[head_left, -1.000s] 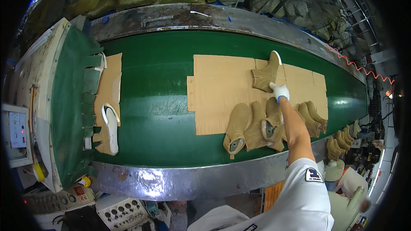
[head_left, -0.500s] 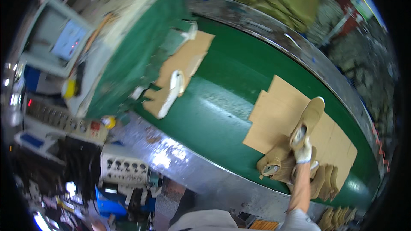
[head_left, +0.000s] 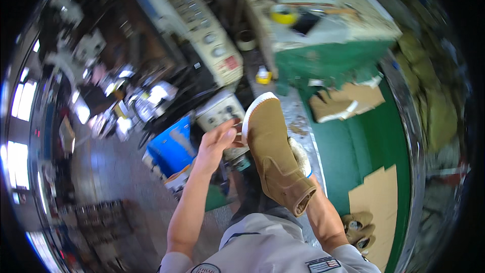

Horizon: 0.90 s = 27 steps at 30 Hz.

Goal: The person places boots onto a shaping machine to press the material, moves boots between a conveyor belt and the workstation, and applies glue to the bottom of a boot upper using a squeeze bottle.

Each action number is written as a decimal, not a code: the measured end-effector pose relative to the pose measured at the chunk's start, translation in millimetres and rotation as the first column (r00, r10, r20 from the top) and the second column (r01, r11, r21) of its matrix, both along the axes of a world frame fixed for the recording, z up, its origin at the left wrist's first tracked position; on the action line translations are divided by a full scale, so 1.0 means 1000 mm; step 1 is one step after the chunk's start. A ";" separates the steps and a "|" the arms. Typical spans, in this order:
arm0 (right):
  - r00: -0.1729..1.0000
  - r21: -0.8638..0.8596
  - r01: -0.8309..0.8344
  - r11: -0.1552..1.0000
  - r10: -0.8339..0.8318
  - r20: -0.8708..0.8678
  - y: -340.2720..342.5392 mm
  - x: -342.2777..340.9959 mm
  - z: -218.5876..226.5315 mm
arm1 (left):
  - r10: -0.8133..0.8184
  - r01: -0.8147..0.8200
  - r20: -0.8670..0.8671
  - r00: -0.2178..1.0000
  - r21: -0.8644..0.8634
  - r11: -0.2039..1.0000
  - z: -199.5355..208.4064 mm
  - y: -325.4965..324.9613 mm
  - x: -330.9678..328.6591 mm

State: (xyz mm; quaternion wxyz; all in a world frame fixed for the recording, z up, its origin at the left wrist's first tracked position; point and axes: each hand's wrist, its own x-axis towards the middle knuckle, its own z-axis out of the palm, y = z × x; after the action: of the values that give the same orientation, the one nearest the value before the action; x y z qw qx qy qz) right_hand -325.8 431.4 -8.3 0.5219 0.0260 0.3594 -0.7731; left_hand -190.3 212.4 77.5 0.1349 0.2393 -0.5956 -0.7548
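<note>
Boot (head_left: pixel 277 156): matt tan suede-like cloth, white smooth rubber sole edge. Right of the boot, belt (head_left: pixel 371 141): smooth green; cardboard (head_left: pixel 381 199) on it: matt brown paper.

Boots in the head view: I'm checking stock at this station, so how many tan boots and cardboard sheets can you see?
Tan boot held up in the hands: 1
Tan boots lying on the green belt, lower right: 3, partly hidden
Tan boot on the far cardboard: 1
Cardboard sheets: 2
Total: 7

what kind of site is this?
Likely a footwear factory line. A tan suede ankle boot with white sole is held up beside a green conveyor belt carrying more tan boots on brown cardboard sheets, with a beige control panel nearby.
</note>
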 end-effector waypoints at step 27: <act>0.953 0.090 -0.262 0.961 0.273 -0.132 -0.395 0.173 0.022 | 0.873 -0.845 -0.050 0.484 0.231 0.482 -0.043 -0.206 0.188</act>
State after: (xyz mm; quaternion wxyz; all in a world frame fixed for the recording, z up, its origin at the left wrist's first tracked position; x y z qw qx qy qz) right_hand -152.7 36.0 13.6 0.5934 -0.0599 0.4236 -0.6818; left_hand -2.2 6.1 34.9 0.5210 0.4547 -0.3135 -0.6508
